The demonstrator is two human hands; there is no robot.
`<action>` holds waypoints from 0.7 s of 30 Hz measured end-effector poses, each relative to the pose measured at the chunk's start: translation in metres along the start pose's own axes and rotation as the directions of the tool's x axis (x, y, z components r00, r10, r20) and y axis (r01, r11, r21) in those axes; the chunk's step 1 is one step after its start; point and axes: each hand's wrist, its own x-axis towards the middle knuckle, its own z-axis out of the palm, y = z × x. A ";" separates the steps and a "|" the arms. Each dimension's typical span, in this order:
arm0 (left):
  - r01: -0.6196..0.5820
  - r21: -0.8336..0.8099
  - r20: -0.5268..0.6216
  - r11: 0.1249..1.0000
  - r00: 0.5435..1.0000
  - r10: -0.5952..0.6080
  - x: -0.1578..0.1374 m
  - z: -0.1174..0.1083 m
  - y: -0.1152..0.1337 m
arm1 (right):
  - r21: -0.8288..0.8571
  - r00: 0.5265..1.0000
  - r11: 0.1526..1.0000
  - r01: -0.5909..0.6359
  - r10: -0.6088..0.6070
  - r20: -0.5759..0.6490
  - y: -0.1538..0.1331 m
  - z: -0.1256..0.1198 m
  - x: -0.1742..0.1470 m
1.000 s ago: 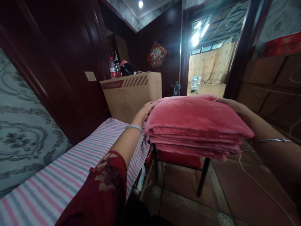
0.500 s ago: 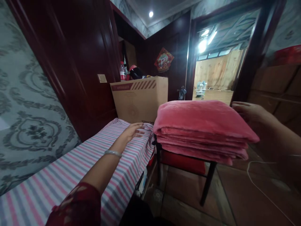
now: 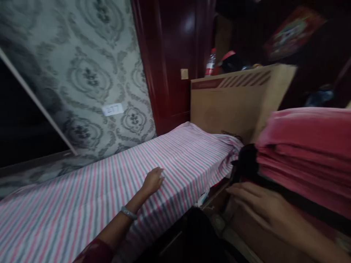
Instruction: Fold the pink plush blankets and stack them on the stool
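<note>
My left hand [image 3: 154, 181], with a bangle at its wrist, is over the pink, grey and white striped cloth [image 3: 115, 182] that covers a long low surface. Its fingers are loosely bent with the tips apart, and nothing shows in them; I cannot tell whether it touches the cloth. To the right, my right hand [image 3: 255, 202] is slightly blurred, its fingers stretched out and holding nothing. It is below and left of a thick folded pink blanket [image 3: 309, 146], apart from it. That blanket lies on a dark-framed chair and is cut off by the right edge of view.
Behind the cloth's far end stands a large cardboard box [image 3: 227, 106], with a red-capped bottle [image 3: 211, 63] by its top edge. Patterned wallpaper [image 3: 90, 76] and a dark red door [image 3: 172, 54] border the far side. A dark panel [image 3: 27, 117] is at left.
The view has swung left, bringing more cloth and wall into sight. My right hand has left the blanket's right side and is now on its left. My left hand's fingers are more bent.
</note>
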 end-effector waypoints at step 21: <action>0.662 0.242 -0.167 0.710 0.749 -0.641 -0.258 -0.069 -0.105 | 0.141 0.941 0.940 0.309 -0.325 0.100 -0.049 0.357 0.146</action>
